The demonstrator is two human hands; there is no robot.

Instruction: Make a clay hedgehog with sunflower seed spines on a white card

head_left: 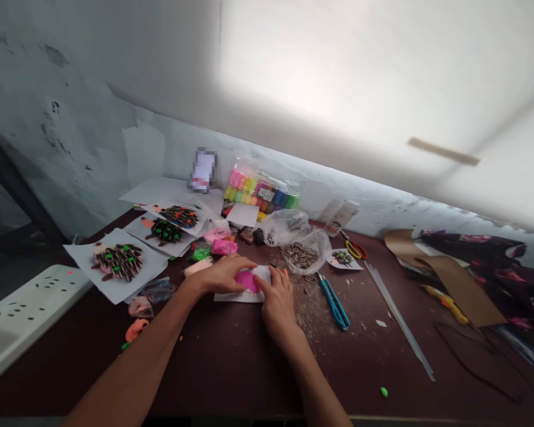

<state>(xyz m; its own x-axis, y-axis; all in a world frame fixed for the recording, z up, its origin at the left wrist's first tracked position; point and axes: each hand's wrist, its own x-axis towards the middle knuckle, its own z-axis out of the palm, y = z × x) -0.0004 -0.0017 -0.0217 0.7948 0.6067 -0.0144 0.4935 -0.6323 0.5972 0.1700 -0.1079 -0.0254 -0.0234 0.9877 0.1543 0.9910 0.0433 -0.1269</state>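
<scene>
A flat patch of bright pink modelling clay (247, 281) lies on a small sheet of white paper (235, 298) with some drawn lines along its lower part. My left hand (225, 273) reaches over the sheet from the left, fingers stretched, its tips at the edge of the clay. From the right, my right hand (279, 298) rests on the paper's right side, fingers extended and the thumb touching the clay's edge. Neither hand grips anything that I can see. Just right of them, a clear plastic bag (323, 249) holds striped sunflower seeds (300, 256).
Hedgehog figures of clay and seeds (123, 262) lie on paper at left, near a white power strip (22, 314). Bagged clay (223, 247) and a multicoloured clay pack (260, 193) stand behind. Blue-handled pliers (335, 303), scissors (356, 249) and clear sticks (400, 323) are at right.
</scene>
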